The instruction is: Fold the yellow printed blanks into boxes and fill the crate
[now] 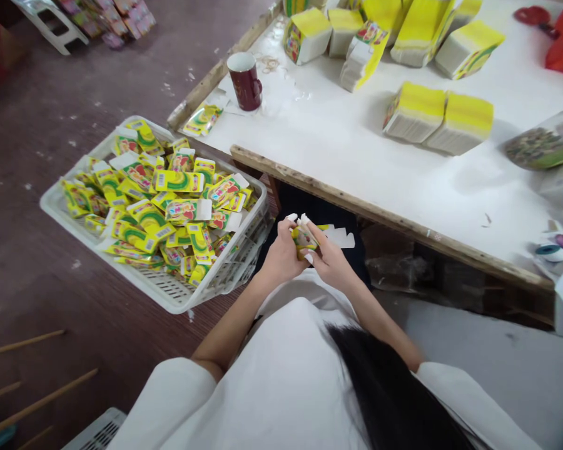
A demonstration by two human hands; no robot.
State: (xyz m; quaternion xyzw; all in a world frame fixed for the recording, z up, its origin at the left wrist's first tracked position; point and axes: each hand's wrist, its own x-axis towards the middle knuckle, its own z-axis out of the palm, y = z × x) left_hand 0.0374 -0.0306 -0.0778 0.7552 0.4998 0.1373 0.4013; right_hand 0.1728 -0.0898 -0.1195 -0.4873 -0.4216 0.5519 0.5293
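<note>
1. Basket (55, 199): heaped with loose cartons (179, 182), presumably beside the seat for easy reach.
2. Left hand (285, 253): fingers curled round small carton (304, 239), below table height, apparently steadying it.
3. Right hand (329, 259): fingers closed on its other side, likely for control.
4. Table (328, 137): yellow-topped stacks (417, 115) in blocks, perhaps for tidiness.

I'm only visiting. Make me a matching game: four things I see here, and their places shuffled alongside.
Things
1. Maroon mug
2. White basket
3. Carton
4. Wooden sticks

Places
A. Between the left hand and right hand
B. Lower left of the picture
C. On the white table
D. Left of the person, heaped with yellow cartons

Pairs: 1-C, 2-D, 3-A, 4-B
</note>
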